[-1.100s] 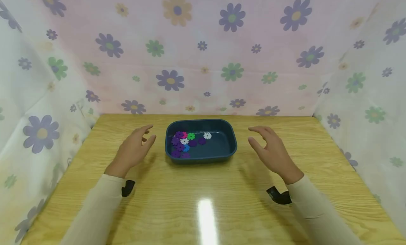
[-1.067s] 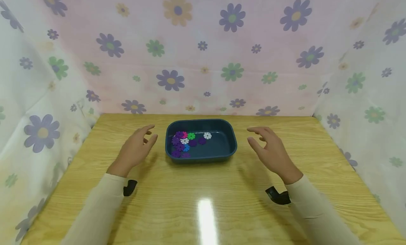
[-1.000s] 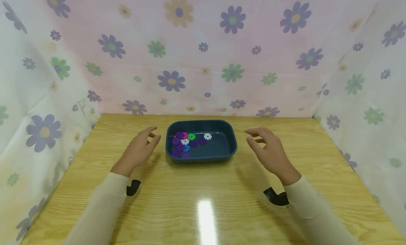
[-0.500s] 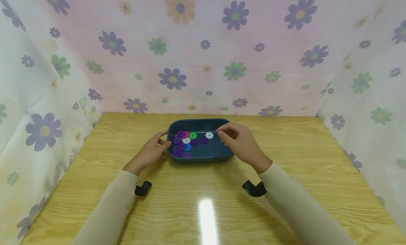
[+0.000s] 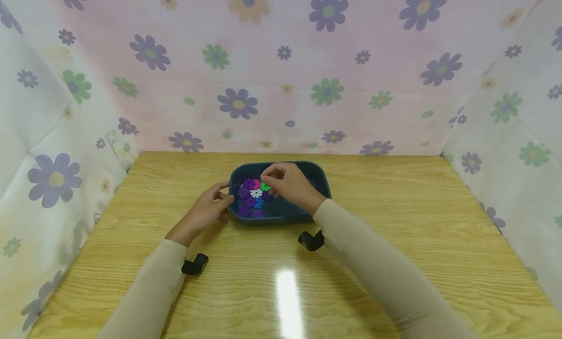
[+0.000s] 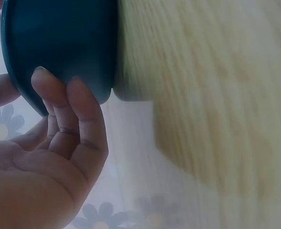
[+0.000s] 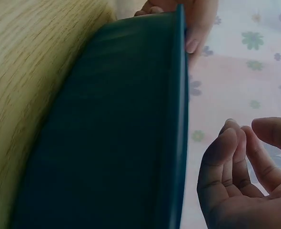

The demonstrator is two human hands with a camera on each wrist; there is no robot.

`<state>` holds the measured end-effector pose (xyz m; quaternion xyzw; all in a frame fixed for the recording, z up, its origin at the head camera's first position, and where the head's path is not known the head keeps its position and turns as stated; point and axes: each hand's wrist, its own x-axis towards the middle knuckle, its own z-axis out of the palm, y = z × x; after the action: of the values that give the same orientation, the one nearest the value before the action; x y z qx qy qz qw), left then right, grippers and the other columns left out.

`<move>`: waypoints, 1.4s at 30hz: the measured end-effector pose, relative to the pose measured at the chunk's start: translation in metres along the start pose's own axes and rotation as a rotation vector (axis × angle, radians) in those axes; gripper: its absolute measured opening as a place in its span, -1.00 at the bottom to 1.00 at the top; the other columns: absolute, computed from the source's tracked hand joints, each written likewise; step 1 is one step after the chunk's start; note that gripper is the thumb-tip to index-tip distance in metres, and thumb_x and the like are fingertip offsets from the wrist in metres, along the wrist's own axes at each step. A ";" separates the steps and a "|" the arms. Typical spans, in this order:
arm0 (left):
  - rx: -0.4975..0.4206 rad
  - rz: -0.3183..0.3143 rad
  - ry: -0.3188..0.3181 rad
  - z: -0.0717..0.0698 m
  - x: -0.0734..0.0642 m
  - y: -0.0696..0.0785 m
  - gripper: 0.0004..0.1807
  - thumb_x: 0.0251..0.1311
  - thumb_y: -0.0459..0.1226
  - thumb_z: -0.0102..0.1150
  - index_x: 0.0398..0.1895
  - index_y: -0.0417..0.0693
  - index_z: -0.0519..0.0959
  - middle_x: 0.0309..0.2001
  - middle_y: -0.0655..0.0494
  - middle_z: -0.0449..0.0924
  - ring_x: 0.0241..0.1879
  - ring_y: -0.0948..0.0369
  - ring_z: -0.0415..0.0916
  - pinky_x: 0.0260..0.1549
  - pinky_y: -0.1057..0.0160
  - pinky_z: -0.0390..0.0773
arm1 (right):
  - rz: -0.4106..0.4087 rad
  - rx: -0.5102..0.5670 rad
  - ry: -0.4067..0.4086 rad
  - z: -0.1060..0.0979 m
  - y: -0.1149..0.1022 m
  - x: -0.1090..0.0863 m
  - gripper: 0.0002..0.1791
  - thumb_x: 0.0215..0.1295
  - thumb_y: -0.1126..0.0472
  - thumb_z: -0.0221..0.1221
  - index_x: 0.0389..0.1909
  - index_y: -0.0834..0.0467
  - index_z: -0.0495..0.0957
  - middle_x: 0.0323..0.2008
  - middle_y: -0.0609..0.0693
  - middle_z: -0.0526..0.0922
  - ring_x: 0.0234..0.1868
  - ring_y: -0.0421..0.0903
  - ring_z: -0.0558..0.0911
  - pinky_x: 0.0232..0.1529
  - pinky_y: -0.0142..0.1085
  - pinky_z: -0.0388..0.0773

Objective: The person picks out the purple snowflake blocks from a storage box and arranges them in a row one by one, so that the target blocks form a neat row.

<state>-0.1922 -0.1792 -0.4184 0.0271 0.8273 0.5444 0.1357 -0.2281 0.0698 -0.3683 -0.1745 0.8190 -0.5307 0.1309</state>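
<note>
A dark blue-green plastic tray stands on the table and holds several small notched snowflake discs. Purple discs are piled at its left end, along with a white disc, a blue disc and a pink disc. My left hand grips the tray's left end, thumb at the rim and fingers against the outer wall. Over the tray's middle is my right hand, its bent fingertips close to a green disc. In the right wrist view, thumb and fingers are apart with nothing between them.
The wooden table extends around the tray, with a bright light reflection near the front. Flower-printed cloth hangs behind it and along both sides. A black wrist mount sticks out below the left sleeve, another mount below the right.
My left hand has moved right and taken hold of the tray's left end. My right hand has come in from the right of the tray and moved left over the discs.
</note>
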 end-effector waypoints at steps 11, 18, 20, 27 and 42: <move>-0.077 -0.012 -0.038 -0.011 -0.003 -0.006 -0.38 0.52 -0.11 -0.03 0.55 0.00 0.12 -0.03 -0.10 0.51 -0.32 0.16 0.47 -0.26 0.24 0.56 | 0.093 -0.058 -0.133 0.029 0.010 0.027 -0.74 0.41 0.17 0.22 0.01 0.21 0.62 -0.23 0.30 0.65 -0.28 0.25 0.66 -0.23 -0.01 0.66; -0.257 -0.016 -0.088 -0.013 0.000 -0.014 -0.37 0.52 -0.12 -0.02 0.55 0.00 0.09 -0.33 0.22 0.52 -0.44 0.29 0.42 -0.37 0.32 0.52 | 0.159 -0.111 -0.195 0.036 0.016 0.038 -0.75 0.40 0.20 0.22 0.02 0.19 0.61 -0.29 0.21 0.64 -0.46 -0.03 0.64 -0.36 -0.24 0.64; -0.309 -0.028 -0.098 -0.013 0.001 -0.015 -0.36 0.51 -0.12 -0.01 0.55 0.00 0.08 -0.40 0.27 0.52 -0.47 0.32 0.42 -0.39 0.34 0.51 | 0.179 -0.135 -0.212 0.038 0.018 0.040 -0.75 0.40 0.19 0.21 0.03 0.17 0.61 -0.31 0.17 0.64 -0.48 -0.07 0.63 -0.41 -0.28 0.61; -0.459 -0.081 -0.131 -0.012 0.002 -0.021 -0.40 0.51 -0.14 -0.01 0.51 -0.02 0.08 -0.51 0.30 0.52 -0.50 0.34 0.41 -0.44 0.38 0.47 | 0.180 -0.184 -0.274 0.042 0.026 0.043 -0.79 0.38 0.20 0.24 -0.02 0.13 0.61 -0.52 0.01 0.56 -0.55 -0.11 0.58 -0.48 -0.32 0.52; -0.483 -0.106 -0.218 -0.018 0.004 -0.028 -0.65 0.53 -0.07 -0.05 0.17 -0.05 0.22 -0.47 0.21 0.49 -0.46 0.30 0.47 -0.39 0.31 0.57 | 0.132 -0.296 -0.229 0.051 0.029 0.046 -0.71 0.21 0.21 0.40 -0.09 0.13 0.58 -0.59 -0.06 0.51 -0.60 -0.18 0.47 -0.52 -0.37 0.45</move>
<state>-0.1976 -0.2058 -0.4378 0.0092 0.6542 0.7121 0.2547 -0.2538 0.0194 -0.4167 -0.1970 0.8775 -0.3716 0.2306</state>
